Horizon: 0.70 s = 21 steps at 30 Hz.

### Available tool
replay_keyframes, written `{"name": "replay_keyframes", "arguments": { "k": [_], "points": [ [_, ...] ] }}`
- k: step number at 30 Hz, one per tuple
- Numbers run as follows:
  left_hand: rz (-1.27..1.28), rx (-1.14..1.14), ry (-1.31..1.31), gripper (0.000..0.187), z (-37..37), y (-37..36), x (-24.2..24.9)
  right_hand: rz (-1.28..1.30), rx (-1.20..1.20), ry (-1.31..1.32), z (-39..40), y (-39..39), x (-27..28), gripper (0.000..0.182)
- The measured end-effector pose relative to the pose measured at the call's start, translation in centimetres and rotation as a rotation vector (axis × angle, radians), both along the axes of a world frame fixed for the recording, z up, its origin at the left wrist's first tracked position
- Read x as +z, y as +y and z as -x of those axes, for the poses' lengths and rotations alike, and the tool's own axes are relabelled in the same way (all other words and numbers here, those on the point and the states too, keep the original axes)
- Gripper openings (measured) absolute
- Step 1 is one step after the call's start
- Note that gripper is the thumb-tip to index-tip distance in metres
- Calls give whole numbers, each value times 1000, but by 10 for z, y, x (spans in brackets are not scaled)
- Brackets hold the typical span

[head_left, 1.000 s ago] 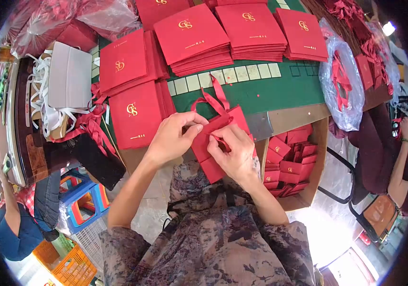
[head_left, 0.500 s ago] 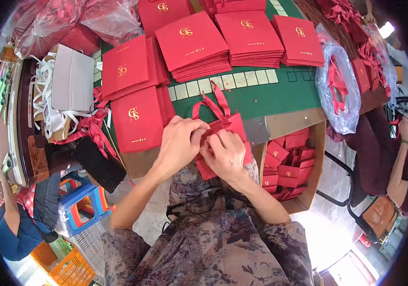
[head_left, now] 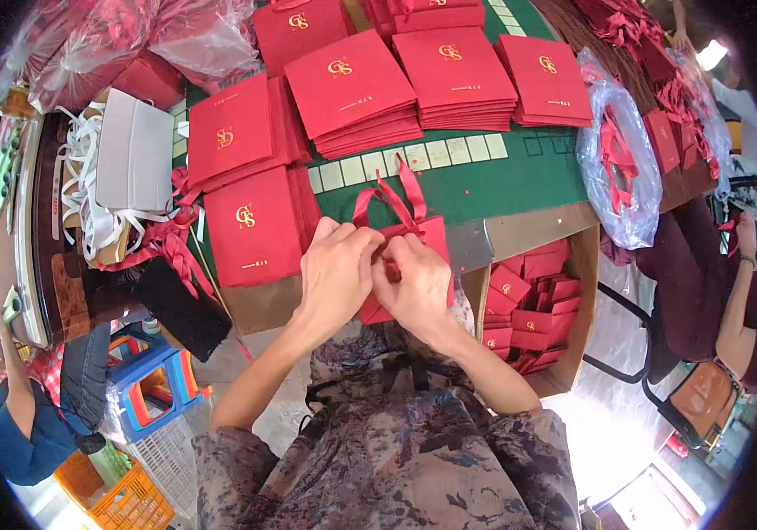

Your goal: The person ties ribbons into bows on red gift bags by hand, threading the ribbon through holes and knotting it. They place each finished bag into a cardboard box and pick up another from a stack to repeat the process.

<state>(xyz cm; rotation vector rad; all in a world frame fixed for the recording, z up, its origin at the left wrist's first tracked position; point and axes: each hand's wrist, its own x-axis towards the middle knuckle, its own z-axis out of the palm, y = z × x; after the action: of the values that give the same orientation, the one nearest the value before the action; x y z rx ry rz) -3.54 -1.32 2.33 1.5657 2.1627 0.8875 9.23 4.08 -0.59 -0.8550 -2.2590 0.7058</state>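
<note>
A small red paper bag [head_left: 433, 233] with red ribbon handles [head_left: 412, 193] lies at the table's front edge, partly over my lap. My left hand [head_left: 336, 272] is closed at its upper left side, fingers curled in a pinch. Close against it, my right hand [head_left: 418, 281] also has its fingers bent and pressed together on the bag. Both sets of fingertips meet near the base of the ribbon; exactly which part they pinch is hidden. The ribbon loops stand up beyond my hands, over the green table surface.
Stacks of red bags with gold lettering [head_left: 352, 84] cover the green table [head_left: 520, 181]. A carton [head_left: 583, 314] below holds more red bags. White bags [head_left: 135, 150] and loose red ribbons [head_left: 175, 238] lie left. A plastic bag [head_left: 619, 168] hangs right. People sit on both sides.
My two hands have drawn slightly closer together over the bag, and the right one has turned a little. The whole view has shifted slightly.
</note>
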Motion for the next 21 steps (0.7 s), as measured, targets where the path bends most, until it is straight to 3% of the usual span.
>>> {"name": "replay_keyframes", "arguments": {
  "k": [2, 3, 5, 8, 9, 11, 13, 16, 21],
  "points": [
    [-9, 12, 8, 11, -2, -3, -1, 281, -63, 86, 1, -5, -9, 20],
    [-2, 9, 16, 11, -2, -4, -1, 279, -64, 88, 1, -5, -8, 20],
    [8, 5, 21, 12, -3, -5, -2, 5, -30, -2, 0, -8, -8, 17],
    [-3, -18, 63, 10, -2, -6, -4, -110, -62, -45, 5, -10, -12, 15],
    [8, -14, 56, 12, -1, -6, -5, -110, -64, -45, 5, -10, -12, 15],
    [17, -5, 50, 14, 5, -6, -6, 325, -117, 135, 6, -8, -12, 15],
    [68, -99, -100, 20, 18, -8, -6, 348, -105, 118, 3, -5, -13, 14],
    [129, -68, -213, 24, 21, -6, -5, 318, -78, 123, -1, -3, -17, 13],
    [138, -51, -245, 23, 23, -5, -7, 280, -77, 135, -2, -4, -20, 15]
  ]
}}
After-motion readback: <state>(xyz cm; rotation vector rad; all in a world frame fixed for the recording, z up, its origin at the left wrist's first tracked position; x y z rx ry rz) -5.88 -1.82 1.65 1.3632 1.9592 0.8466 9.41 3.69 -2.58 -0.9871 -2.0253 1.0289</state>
